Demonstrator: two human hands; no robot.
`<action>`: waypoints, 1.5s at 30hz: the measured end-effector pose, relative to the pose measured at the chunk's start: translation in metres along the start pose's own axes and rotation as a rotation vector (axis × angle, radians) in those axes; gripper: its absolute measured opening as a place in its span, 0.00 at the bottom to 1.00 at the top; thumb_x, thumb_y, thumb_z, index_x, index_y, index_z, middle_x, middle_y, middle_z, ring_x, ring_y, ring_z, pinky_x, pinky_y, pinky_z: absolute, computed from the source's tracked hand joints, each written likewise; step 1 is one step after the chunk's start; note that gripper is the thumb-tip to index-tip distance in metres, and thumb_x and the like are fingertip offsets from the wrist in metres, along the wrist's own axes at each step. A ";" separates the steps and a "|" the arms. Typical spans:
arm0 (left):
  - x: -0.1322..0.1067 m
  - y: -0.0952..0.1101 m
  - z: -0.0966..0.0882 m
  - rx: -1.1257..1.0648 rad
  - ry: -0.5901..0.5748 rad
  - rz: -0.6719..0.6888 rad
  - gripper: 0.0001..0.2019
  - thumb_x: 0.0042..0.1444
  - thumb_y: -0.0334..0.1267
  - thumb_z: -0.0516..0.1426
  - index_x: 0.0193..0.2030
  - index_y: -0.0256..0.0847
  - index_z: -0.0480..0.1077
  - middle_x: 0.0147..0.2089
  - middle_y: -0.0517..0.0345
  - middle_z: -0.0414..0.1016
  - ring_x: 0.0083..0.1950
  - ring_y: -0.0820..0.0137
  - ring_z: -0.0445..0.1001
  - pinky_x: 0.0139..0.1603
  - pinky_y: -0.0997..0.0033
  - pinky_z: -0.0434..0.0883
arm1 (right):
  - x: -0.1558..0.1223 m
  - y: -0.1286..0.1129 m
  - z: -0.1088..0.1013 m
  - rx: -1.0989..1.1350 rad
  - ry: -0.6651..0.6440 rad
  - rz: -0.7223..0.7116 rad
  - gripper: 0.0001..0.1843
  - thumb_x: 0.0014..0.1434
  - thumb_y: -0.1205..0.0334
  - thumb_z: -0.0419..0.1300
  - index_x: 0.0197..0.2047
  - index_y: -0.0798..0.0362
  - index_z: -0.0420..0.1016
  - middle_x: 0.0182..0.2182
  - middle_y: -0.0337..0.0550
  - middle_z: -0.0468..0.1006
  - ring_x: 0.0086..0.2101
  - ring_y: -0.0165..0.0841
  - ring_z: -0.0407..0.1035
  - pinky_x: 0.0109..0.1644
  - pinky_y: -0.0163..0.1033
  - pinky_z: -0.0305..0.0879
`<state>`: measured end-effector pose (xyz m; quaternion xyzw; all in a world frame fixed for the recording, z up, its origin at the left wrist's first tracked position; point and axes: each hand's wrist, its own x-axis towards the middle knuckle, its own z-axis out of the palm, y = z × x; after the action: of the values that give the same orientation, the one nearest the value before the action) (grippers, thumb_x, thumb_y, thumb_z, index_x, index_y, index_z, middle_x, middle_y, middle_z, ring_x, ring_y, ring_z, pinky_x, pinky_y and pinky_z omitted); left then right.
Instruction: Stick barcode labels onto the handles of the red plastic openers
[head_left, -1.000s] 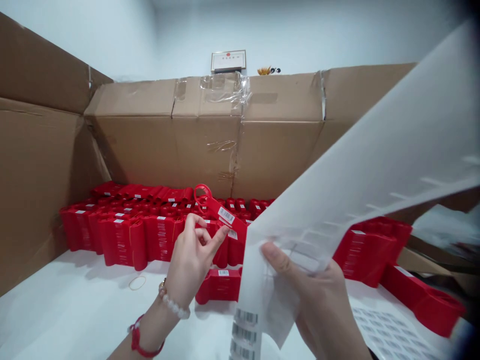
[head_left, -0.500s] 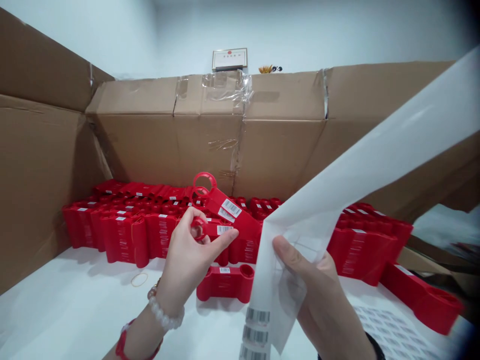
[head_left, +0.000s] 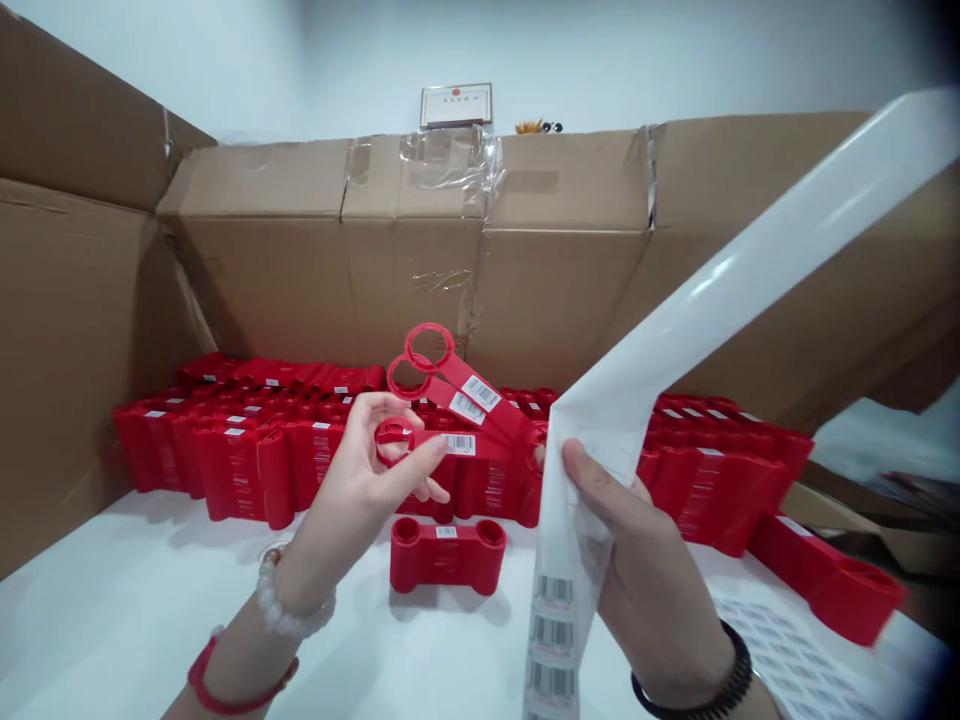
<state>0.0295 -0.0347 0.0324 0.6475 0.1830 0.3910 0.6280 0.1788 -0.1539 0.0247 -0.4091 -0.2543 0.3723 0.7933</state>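
Centrally fanned red pieces: three flat, ring-ended red pieces (head_left: 504,415) with barcode labels, in the air between the hands, above the white table (head_left: 150,600).
Long axes: the upper two slope from ring ends at upper left down to the right; the lowest lies nearly level, its ring leftward. Their right ends are mostly hidden.
Left hand (head_left: 367,480): fingers curled about the lowest ring, thumb tip over that barcode's left end; cannot tell whether they pinch.
Right hand (head_left: 645,570): thumb closed on a white label strip (head_left: 607,400), a fingertip showing at the red pieces' right ends.
Since half a second ago: the upper rings stand farther apart, the left thumb lies farther left on its label, and the strip's upper tail looks narrower.
Lone red piece (head_left: 448,562): on the table, nearer than the red stacks (head_left: 322,470).
Cardboard wall (head_left: 405,265): behind the stacks.
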 end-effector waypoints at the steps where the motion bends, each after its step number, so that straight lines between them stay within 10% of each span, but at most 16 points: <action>1: 0.000 0.001 -0.002 -0.021 -0.013 0.014 0.23 0.58 0.39 0.63 0.53 0.46 0.56 0.45 0.61 0.71 0.33 0.75 0.78 0.37 0.76 0.75 | 0.002 0.000 -0.001 0.033 0.005 0.012 0.17 0.50 0.54 0.73 0.43 0.47 0.79 0.27 0.36 0.78 0.21 0.26 0.69 0.24 0.29 0.69; 4: 0.001 0.003 -0.010 -0.104 -0.144 0.094 0.33 0.57 0.33 0.63 0.62 0.55 0.50 0.66 0.54 0.59 0.37 0.76 0.79 0.42 0.72 0.79 | 0.006 0.001 -0.004 0.115 0.008 0.070 0.13 0.47 0.55 0.75 0.32 0.51 0.79 0.19 0.33 0.71 0.14 0.20 0.59 0.15 0.23 0.59; 9: 0.005 -0.001 -0.029 -0.112 -0.239 0.217 0.33 0.62 0.32 0.60 0.68 0.60 0.53 0.72 0.54 0.52 0.39 0.77 0.78 0.54 0.65 0.77 | 0.009 0.000 -0.004 0.224 -0.035 0.194 0.11 0.46 0.62 0.76 0.31 0.52 0.80 0.27 0.35 0.76 0.23 0.19 0.69 0.24 0.18 0.66; 25: 0.007 -0.002 -0.048 -0.183 -0.267 0.238 0.22 0.55 0.26 0.64 0.50 0.47 0.62 0.67 0.55 0.61 0.36 0.81 0.73 0.45 0.73 0.77 | 0.012 0.001 -0.007 0.064 -0.215 0.273 0.10 0.48 0.59 0.74 0.29 0.54 0.79 0.24 0.39 0.76 0.17 0.22 0.62 0.22 0.26 0.66; 33: 0.006 -0.005 -0.051 -0.259 -0.363 0.252 0.27 0.61 0.27 0.58 0.62 0.56 0.61 0.56 0.60 0.69 0.36 0.78 0.75 0.46 0.72 0.77 | 0.011 0.002 -0.011 -0.008 -0.323 0.305 0.07 0.58 0.59 0.66 0.36 0.54 0.81 0.29 0.43 0.80 0.29 0.34 0.76 0.36 0.37 0.75; 39: 0.004 -0.004 -0.053 -0.167 -0.388 0.236 0.15 0.57 0.37 0.64 0.51 0.47 0.70 0.67 0.55 0.60 0.56 0.65 0.71 0.54 0.69 0.76 | 0.010 0.001 -0.009 0.002 -0.310 0.293 0.17 0.61 0.58 0.64 0.52 0.55 0.78 0.39 0.49 0.82 0.35 0.35 0.78 0.41 0.36 0.75; 45: 0.009 -0.002 -0.041 -0.235 -0.258 0.147 0.13 0.69 0.37 0.49 0.56 0.50 0.69 0.58 0.58 0.67 0.34 0.79 0.74 0.47 0.71 0.76 | 0.011 -0.002 -0.011 -0.084 -0.290 0.243 0.18 0.58 0.59 0.67 0.52 0.53 0.78 0.34 0.46 0.82 0.29 0.34 0.77 0.32 0.35 0.75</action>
<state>0.0057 0.0000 0.0292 0.6261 0.0060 0.3683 0.6873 0.1941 -0.1513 0.0217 -0.4115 -0.3298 0.5095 0.6799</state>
